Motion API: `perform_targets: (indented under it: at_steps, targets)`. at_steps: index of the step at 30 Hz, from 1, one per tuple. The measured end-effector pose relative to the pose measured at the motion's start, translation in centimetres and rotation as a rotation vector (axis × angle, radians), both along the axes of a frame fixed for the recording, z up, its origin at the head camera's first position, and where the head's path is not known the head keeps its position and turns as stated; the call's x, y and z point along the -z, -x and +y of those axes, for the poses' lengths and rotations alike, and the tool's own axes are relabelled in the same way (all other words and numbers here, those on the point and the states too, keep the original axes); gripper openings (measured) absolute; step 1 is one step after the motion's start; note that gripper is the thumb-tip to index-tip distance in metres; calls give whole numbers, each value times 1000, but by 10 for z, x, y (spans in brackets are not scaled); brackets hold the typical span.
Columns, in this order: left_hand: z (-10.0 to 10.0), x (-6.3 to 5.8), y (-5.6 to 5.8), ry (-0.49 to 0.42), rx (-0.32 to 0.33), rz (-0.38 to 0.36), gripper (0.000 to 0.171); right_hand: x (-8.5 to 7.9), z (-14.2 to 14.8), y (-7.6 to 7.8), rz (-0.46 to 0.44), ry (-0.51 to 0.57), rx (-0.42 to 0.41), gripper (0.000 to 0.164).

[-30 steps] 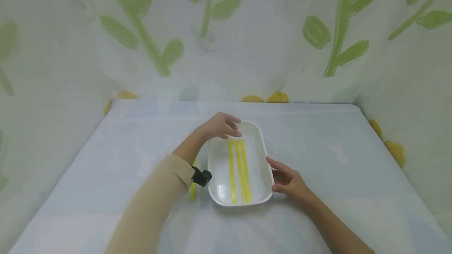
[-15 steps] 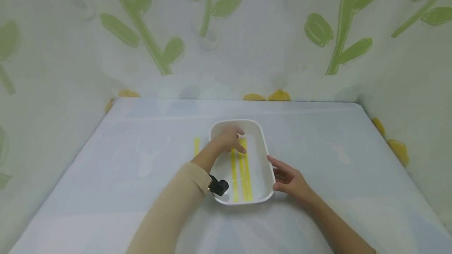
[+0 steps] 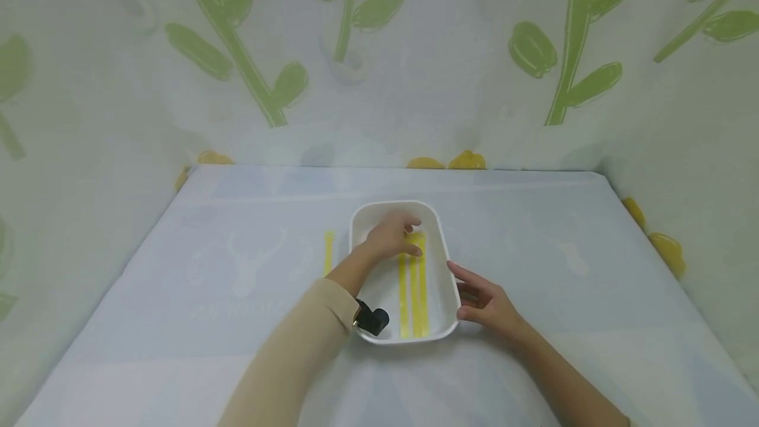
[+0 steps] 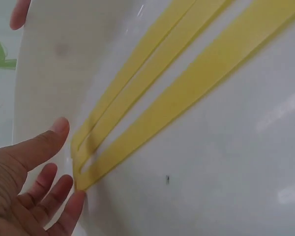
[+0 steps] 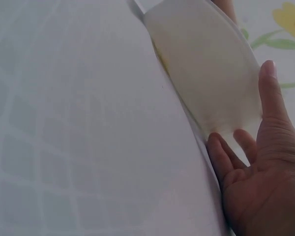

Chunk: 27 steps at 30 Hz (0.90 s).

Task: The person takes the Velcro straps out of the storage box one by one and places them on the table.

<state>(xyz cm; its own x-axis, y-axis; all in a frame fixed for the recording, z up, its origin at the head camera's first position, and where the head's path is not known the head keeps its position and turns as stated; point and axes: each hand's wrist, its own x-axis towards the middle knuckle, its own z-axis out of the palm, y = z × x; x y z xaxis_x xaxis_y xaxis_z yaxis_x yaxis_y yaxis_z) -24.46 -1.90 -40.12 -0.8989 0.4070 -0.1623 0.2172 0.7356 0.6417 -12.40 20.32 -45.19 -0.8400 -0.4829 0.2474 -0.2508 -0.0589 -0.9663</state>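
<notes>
A white rectangular tray (image 3: 443,321) with rounded corners lies on the table. Inside it is a flat yellow piece of long parallel strips (image 3: 413,302), which join at the far end in the left wrist view. My left hand (image 3: 387,236) reaches into the far part of the tray. Its thumb and fingers (image 4: 69,216) are loosely spread, and a fingertip touches the joined end of the strips. My right hand (image 3: 483,298) rests along the tray's outer right side; thumb and fingers (image 5: 270,93) touch the wall without curling round it.
Another yellow strip (image 3: 329,252) lies on the pale tablecloth (image 3: 225,321) left of the tray, partly hidden by the left arm. A white curtain with green leaf prints (image 3: 439,84) hangs behind the table and at both sides.
My left hand has moved from above the tray's far left rim down into the tray. The joined yellow strips have shifted right inside it. The right hand stays at the rim.
</notes>
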Motion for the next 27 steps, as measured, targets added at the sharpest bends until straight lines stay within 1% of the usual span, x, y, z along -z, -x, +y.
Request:
perform_targets:
  at_steps: [3, 5, 7, 10, 12, 14, 18, 23, 25, 27]
  targets:
    - [2, 3, -1, -4, 11, 33, 65, 0, -1, 0, 4, 2, -8, 71]
    - [2, 4, -3, 19, 18, 56, 67, 1, -1, 1, 12, 8, -15, 71]
    - [3, 5, -3, 75, 24, 89, 70, 1, -2, 2, 19, 13, -16, 71]
    - [3, 7, -3, 183, 32, 137, 72, 1, -2, 3, 21, 9, -13, 71]
    - [3, 9, -2, 229, 33, 147, 72, 1, -2, 4, 26, 13, -18, 71]
    - [4, 10, -2, 244, 31, 141, 71, 1, -3, 5, 30, 18, -25, 71]
    - [6, 10, -4, 224, 21, 122, 63, 1, -3, 5, 28, 18, -25, 71]
    - [9, 8, -4, 199, 26, 133, 52, 0, -2, 4, 4, 12, -8, 69]
    - [9, 8, -2, 166, 20, 149, 49, 0, -2, 4, -1, 24, -15, 69]
    - [9, 8, -1, 81, 3, 148, 47, 0, -2, 4, -3, 31, -23, 69]
